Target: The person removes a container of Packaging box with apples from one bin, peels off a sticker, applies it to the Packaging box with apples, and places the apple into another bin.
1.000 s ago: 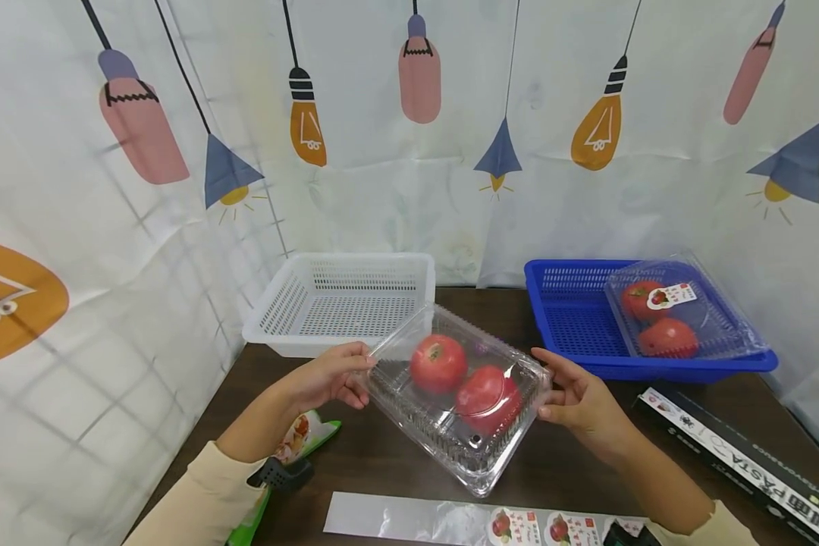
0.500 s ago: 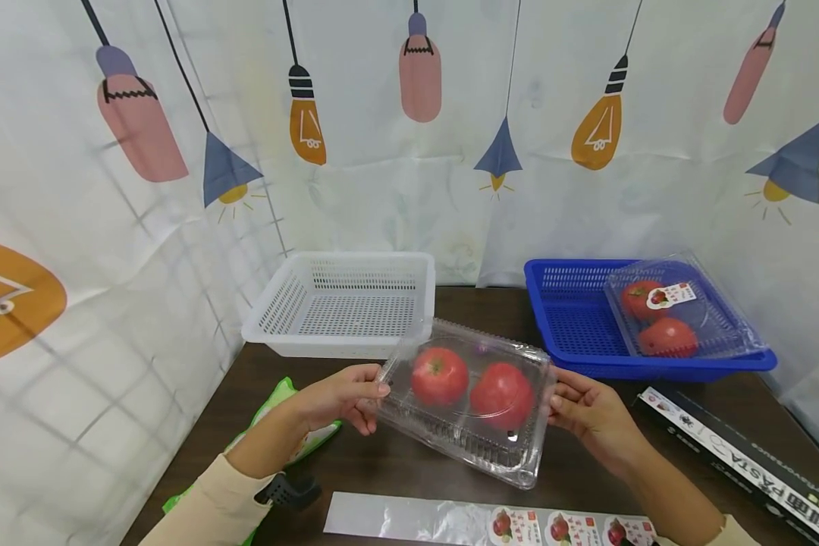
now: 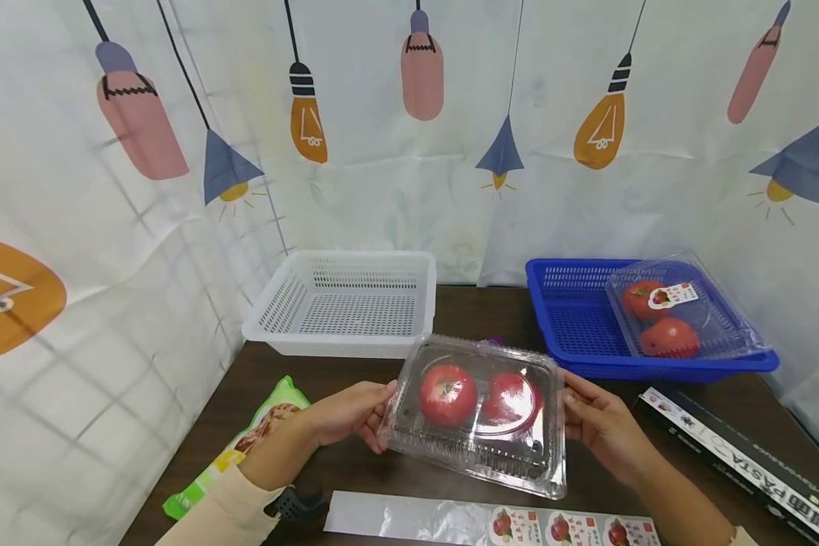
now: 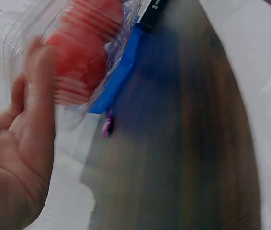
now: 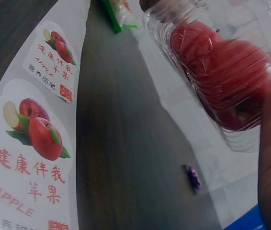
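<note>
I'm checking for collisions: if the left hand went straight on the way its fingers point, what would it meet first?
The clear rectangular plastic box with two round red fruits inside; the left hand appears to hold its edge. Beyond that, depth is hard to judge.

Three views: one high and wide from the head, two close in from the wrists.
The head view looks forward and down over both forearms, taking in the table (image 3: 355,470) and the curtain (image 3: 375,197) beyond; it stands farthest from the box (image 3: 479,432). The left wrist view sits just beside the left hand (image 3: 355,413), rolled sideways and blurred, facing across towards the blue basket (image 3: 662,368) and pasta carton (image 3: 737,459). The right wrist view, near the right hand (image 3: 599,421), is rolled too, facing back towards the green bag (image 3: 262,425), labels (image 3: 563,528) close below. All three share the box and blue basket; both wrist views show the purple item (image 4: 107,124); head and right wrist share labels and bag.
</note>
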Motion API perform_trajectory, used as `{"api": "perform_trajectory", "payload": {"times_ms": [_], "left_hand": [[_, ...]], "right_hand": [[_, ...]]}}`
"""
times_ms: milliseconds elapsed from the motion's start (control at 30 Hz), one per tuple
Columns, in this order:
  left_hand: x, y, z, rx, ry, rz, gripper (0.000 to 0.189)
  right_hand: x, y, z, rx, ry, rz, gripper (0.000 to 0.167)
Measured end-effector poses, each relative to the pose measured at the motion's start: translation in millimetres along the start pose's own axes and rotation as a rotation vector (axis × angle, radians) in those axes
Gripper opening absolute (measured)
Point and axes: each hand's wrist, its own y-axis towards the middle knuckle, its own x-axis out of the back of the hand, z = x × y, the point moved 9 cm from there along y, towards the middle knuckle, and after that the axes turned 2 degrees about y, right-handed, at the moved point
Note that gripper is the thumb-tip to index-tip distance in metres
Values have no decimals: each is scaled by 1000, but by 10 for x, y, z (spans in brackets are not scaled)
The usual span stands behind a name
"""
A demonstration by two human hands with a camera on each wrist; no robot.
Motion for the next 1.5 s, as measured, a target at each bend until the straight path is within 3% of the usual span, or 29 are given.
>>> {"api": "perform_trajectory", "payload": {"times_ms": [200, 400, 533, 800, 1167, 1500], "left_hand": [[-5, 12, 172, 47, -69, -40, 40], [-32, 33, 255, 36, -105, -36, 22], [-48, 58, 317, 50, -116, -45, 18], [-70, 95, 411, 89, -106, -81, 25], [-31, 155, 426, 125, -36, -146, 35], [42, 271, 433, 142, 38, -170, 44]], "right_hand": [[-18, -3, -43, -22, 61, 44, 45], [8, 1, -94, -27, -5, 13, 43], [70, 21, -129, -48, -113, -77, 42], [190, 51, -158, -117, -301, -252, 58], [444, 32, -236, -255, -481, -478, 56], [551, 46, -259, -280, -485, -520, 57]]}}
